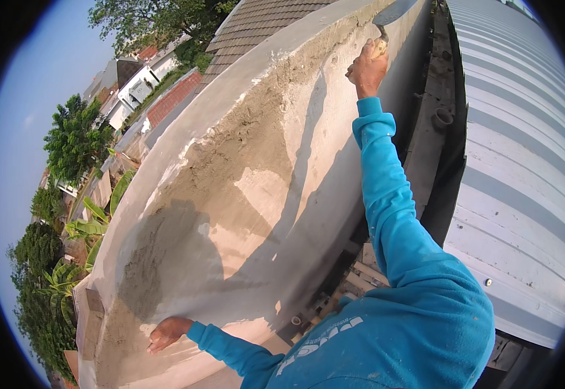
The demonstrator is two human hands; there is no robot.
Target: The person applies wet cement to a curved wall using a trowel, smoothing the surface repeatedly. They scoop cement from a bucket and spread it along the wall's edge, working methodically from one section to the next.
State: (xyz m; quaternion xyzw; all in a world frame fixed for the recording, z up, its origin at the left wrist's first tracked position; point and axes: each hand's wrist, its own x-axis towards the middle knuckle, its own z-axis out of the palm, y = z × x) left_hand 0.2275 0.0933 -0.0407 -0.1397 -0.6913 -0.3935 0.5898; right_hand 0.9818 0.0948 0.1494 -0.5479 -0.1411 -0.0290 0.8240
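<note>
the long wall (185, 279) is the biggest thing here, sweeping from the lower left to the top, its pale upper edge smooth and its face rough. to the right slopes a ribbed metal roof (516, 162), bright in the sun, with a dark narrow channel (428, 110) running between roof and wall. over the wall's far side i can see a brown tiled roof (256, 29) and a green tree (75, 139). the person's blue top (393, 318), with white print on the chest, fills the lower middle. a broad, gritty patch of grey-brown mortar (230, 152) covers the wall below its edge, partly in shadow. the right hand (368, 70) reaches far up along the wall, fingers wrapped firmly around the handle of a trowel (394, 11) — its blade is up near the wall's top edge, though i can't tell if it touches. the left hand (168, 334) is low by the wall's face, fingers loosely extended, nothing seen in them — contact with the wall i can't tell. smallest is a round pot (443, 118) in the channel.
</note>
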